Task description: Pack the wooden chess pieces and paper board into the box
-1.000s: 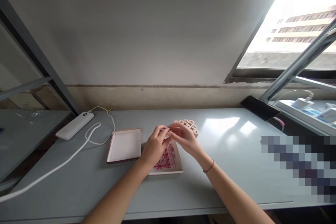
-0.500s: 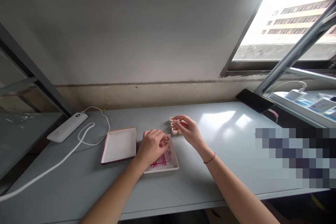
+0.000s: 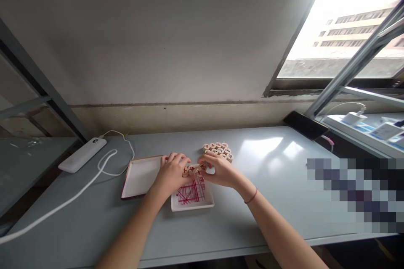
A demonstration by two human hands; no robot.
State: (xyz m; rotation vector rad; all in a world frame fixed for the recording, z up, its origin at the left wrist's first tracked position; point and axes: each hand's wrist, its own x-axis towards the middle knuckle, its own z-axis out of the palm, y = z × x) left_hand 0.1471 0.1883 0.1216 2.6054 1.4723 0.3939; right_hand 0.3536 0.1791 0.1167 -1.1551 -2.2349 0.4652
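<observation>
A shallow white box tray (image 3: 193, 208) with red line drawings on its bottom lies in front of me. Several round wooden Chinese chess pieces (image 3: 192, 170) with carved characters form a row at its far end. My left hand (image 3: 173, 173) curls over the left end of that row, its fingers on a piece and partly hiding it. At the right end, my right hand (image 3: 221, 170) pinches another chess piece (image 3: 202, 168) between thumb and fingers. Just behind the right hand stands a block of more chess pieces (image 3: 220, 150) on the desk, partly covered by it.
Left of the tray lies a white-lined box lid (image 3: 140, 178). A white power bank (image 3: 82, 154) with a white cable (image 3: 72, 195) rests farther left. A dark phone (image 3: 305, 125) leans by the right shelf frame, near a white power strip (image 3: 350, 122). Wall behind.
My right hand has come from the block of pieces toward me and left, to the tray's far end. My left hand has shifted left, uncovering the row of pieces.
</observation>
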